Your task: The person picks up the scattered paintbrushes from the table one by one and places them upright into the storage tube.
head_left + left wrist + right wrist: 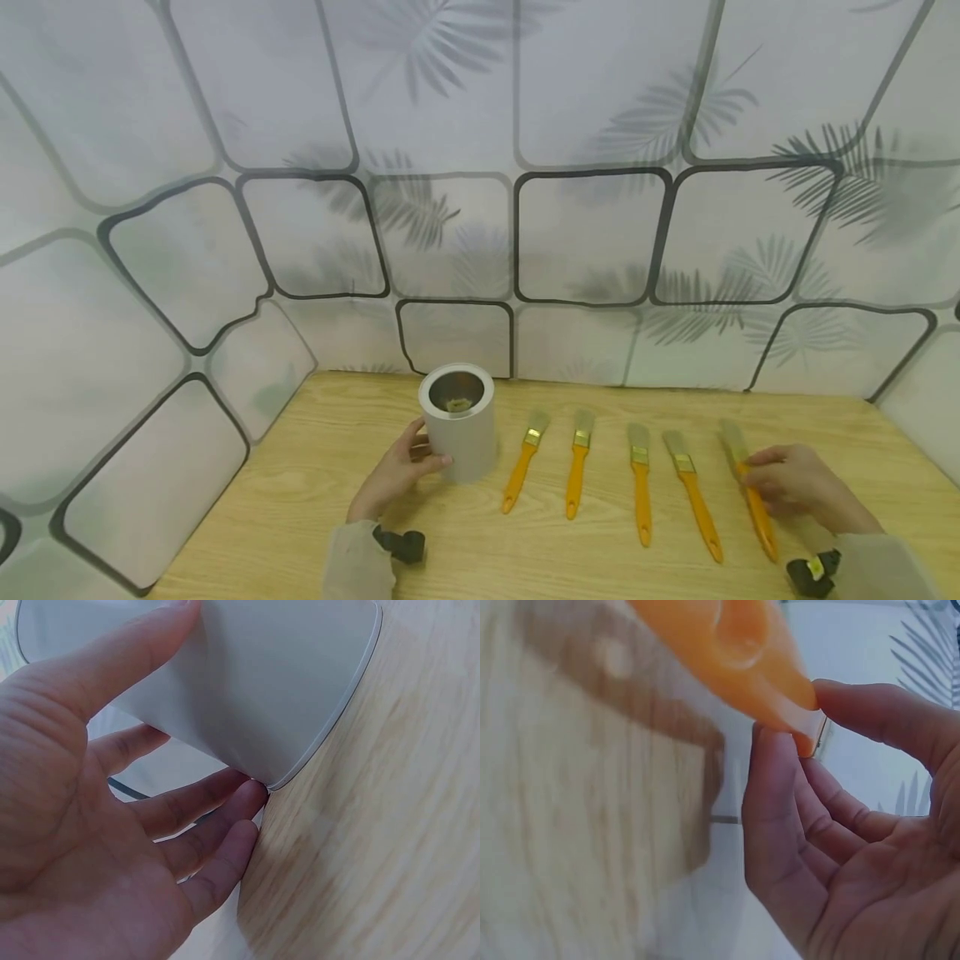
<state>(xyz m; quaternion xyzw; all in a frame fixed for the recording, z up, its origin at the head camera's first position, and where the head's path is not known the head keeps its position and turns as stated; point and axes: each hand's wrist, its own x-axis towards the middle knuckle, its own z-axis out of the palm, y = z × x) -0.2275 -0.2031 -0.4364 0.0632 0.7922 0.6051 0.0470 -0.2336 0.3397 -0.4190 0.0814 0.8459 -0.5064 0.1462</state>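
Note:
In the head view a light grey can (468, 442) with a shiny metal inside stands on the table, a small pale tan thing (459, 405) showing down in it. My left hand (397, 471) holds the can from its left side. The left wrist view has the thumb along the can's wall (247, 682) and the fingertips by its lower edge. At the far right, my right hand (806, 483) pinches a paintbrush (759, 517) with an orange handle. Thumb and fingers meet on the orange handle (727, 660) in the right wrist view.
Several more orange-handled paintbrushes lie in a row between the hands: one (522, 467) beside the can, then others (576, 475), (641, 492) and the nearest brush (697, 504) to my right hand. A patterned wall covering (585, 233) rises behind the wooden table (540, 558).

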